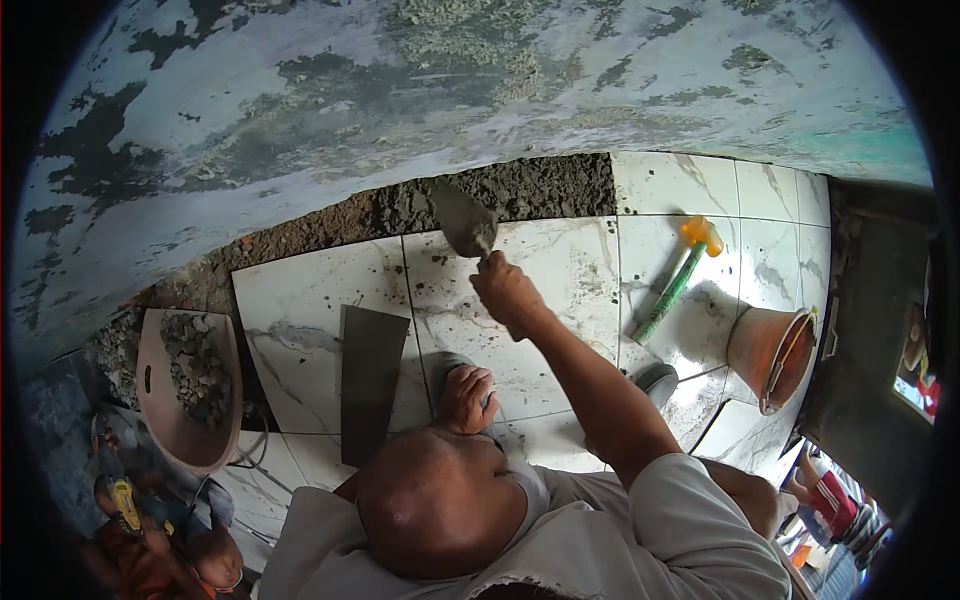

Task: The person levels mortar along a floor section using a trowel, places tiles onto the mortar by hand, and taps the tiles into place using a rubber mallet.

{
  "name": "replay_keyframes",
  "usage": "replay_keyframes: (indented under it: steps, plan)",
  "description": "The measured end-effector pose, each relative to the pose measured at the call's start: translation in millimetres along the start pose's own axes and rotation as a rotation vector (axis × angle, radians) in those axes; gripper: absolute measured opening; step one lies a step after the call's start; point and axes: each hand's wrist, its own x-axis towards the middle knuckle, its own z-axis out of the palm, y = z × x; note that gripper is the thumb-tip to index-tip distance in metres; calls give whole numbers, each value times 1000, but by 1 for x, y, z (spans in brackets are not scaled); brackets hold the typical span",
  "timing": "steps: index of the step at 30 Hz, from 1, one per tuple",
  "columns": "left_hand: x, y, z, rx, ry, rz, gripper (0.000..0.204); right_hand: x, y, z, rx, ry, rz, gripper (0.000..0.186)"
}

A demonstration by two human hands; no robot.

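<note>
The left hand [467, 398] rests flat, fingers curled loosely on the marble-patterned tile [560, 290], seemingly bracing the crouch. Farther out, the right hand [507, 292] grips a trowel [465, 222] by its handle; the grey, mortar-smeared blade beyond the fingertips touches the dark mortar bed [540, 188] along the wall.

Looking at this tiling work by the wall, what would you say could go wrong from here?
Wet mortar may drop from the grey pointed steel trowel in the right hand and smear the white marbled floor tiles beside the dark mortar bed. The left hand rests on a tile, so leaning could shift it if freshly laid. The orange-headed, green-handled mallet and tipped terracotta-coloured bucket lie close behind, easy to knock.
</note>
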Motion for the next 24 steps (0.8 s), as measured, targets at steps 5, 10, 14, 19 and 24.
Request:
replay_keyframes:
  steps: [5, 10, 14, 19, 24]
  plan:
    - [-2, 0, -5, -17, -17, -41, 34, -26, 92, -69, 7, 12, 42, 30]
    - [-5, 0, -5, -13, -21, -40, 36, -45, 115, -135, 376, 66, 461, 33]
    - [-6, 0, -4, 7, -31, -56, 35, -48, 93, -130, 187, -23, 344, 33]
    - [-1, 1, -2, 10, -50, -44, 35, -32, 103, -122, 264, -83, 355, 35]
    - [-1, 2, -2, 20, -48, -49, 35, -55, 135, -163, 498, 39, 470, 28]
